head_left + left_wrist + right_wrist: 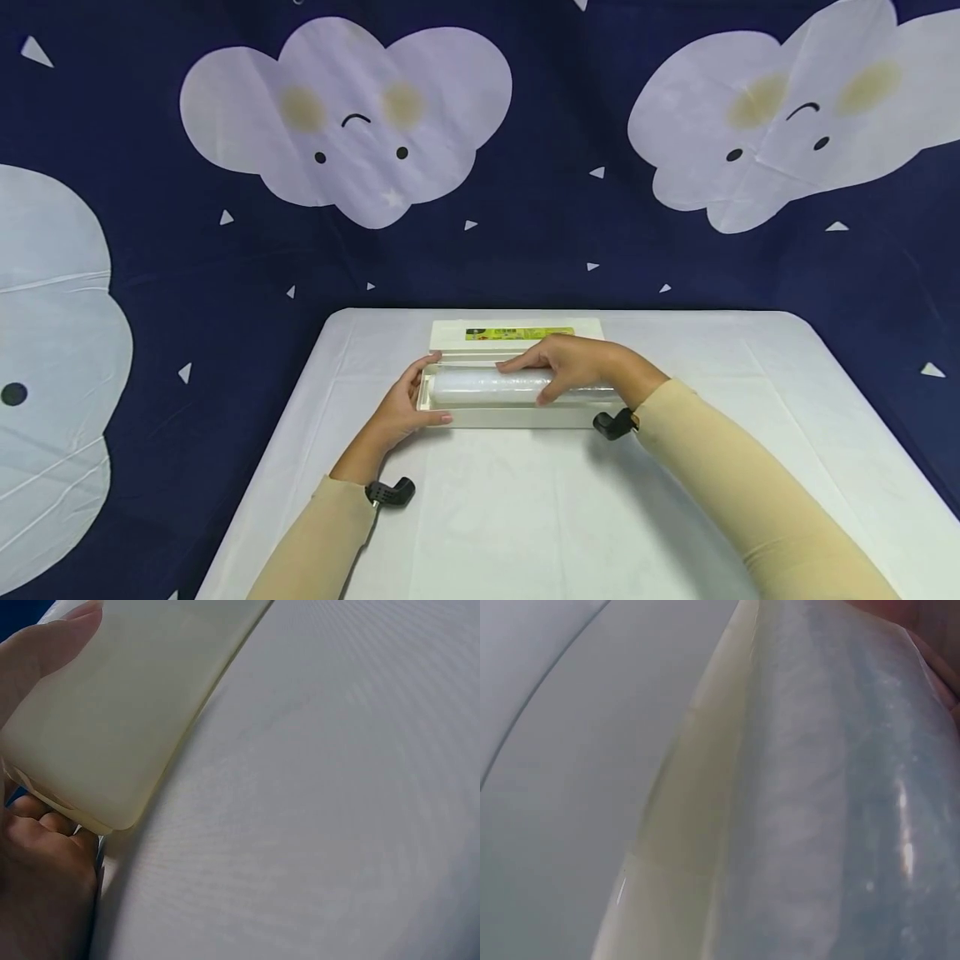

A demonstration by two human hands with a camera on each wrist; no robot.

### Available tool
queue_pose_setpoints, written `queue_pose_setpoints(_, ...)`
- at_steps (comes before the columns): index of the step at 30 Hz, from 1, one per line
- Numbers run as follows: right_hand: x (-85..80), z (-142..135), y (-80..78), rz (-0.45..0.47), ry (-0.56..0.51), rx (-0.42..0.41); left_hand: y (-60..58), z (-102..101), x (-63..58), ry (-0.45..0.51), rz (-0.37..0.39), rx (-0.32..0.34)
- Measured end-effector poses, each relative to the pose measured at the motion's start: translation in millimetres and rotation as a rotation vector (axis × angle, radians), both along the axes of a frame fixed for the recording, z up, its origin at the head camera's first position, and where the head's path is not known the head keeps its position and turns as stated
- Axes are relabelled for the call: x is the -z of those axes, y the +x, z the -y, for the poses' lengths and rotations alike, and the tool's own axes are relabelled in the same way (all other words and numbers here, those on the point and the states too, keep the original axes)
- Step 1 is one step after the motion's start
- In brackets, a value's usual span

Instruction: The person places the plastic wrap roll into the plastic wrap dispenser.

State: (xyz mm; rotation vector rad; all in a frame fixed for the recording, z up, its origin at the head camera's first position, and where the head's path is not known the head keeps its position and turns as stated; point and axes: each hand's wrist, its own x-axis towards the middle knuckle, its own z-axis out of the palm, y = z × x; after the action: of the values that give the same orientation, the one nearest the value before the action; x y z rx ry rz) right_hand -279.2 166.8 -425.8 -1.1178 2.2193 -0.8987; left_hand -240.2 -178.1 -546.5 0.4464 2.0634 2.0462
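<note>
A long cream plastic box [495,418] lies on the table with its lid [448,335] tipped back, a green label on the lid. Inside it, a clear roll of cling film [472,387] lies lengthwise. My left hand [397,414] grips the box's left end, thumb along the front and fingers behind. In the left wrist view the thumb lies on the smooth box wall [127,712] and the fingers curl under its end. From above, my right hand [581,365] holds the roll, thumb in front and fingers behind. The right wrist view shows the shiny film [802,787] beside the box edge [679,832].
A white cloth covers the table [480,517]. Behind it hangs a dark blue curtain [555,258] with cloud prints. Black camera mounts are on the left wrist [392,492] and right wrist [615,424], the right one close to the box's front.
</note>
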Motion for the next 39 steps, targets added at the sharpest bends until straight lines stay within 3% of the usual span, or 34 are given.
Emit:
queue_pose_setpoints(9,5.5,7,-2.2,0.025,0.013,0.006,-0.8,1,1.9,-0.023,-0.021,-0.003)
queue_pose_setpoints(17,8.6,12,-4.0,-0.01,0.032,-0.008,-1.3,3,3.3,-0.012,-0.019,-0.005)
queue_pose_setpoints(28,14.5,16,-5.6,0.038,0.06,0.008,0.3,1,1.3,0.011,-0.011,0.011)
queue_pose_setpoints(39,11.6,16,-3.0,0.03,0.096,0.02,2.1,-2,-2.1,-0.024,-0.011,-0.01)
